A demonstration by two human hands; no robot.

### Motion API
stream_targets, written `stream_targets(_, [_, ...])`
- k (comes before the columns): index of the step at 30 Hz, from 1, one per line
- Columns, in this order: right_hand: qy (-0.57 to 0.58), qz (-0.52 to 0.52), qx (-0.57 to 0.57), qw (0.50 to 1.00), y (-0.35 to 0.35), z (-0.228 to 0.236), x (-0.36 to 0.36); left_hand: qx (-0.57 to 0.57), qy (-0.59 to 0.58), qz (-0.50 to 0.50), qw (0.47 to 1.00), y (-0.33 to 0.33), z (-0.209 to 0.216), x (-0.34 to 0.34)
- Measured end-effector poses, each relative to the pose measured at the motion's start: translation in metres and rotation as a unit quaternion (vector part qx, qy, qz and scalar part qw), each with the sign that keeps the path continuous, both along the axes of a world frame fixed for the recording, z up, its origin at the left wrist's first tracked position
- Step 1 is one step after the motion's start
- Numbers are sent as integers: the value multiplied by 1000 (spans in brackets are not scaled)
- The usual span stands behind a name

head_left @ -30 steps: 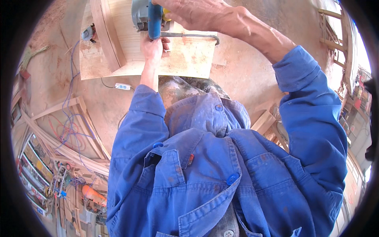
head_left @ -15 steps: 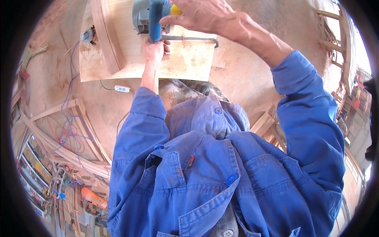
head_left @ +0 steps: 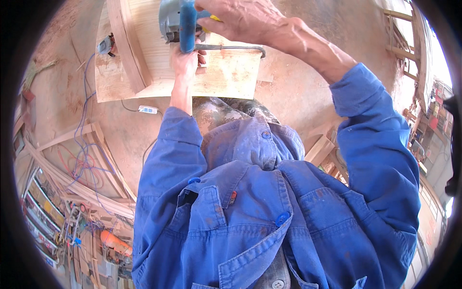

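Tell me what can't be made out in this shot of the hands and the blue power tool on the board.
Head view, the only one:
- Power tool: top cut off by the picture's edge; right hand covers its handle.
- Blade or bit: hidden under the tool body, so its kind is unclear.
- Left hand: fingers partly behind the tool; its grip cannot be told.
- Wooden board: near edge hidden by the blue jacket.
- Clutter at lower left: too small and warped.
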State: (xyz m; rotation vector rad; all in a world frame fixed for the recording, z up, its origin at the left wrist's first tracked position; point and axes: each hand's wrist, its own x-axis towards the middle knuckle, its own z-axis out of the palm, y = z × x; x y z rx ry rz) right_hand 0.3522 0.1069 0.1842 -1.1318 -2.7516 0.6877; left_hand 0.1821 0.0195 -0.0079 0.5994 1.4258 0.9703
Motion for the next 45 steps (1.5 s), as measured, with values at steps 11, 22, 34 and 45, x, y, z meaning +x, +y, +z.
stream_targets(11, [13,-10,20,1000,0,-6,-2,31,8,18,999,2,-2,-3])
stream_targets(22, [147,2,183,972,-27,-21,-1,5,65,61,996,-2,0,9])
stream_targets(34, [44,-73,119,989,-36,-5,-15,55,18,98,994,1,-11,8])
stream_targets(45, [7,-54,90,994,-26,3,-12,46,64,98,992,4,-12,11])
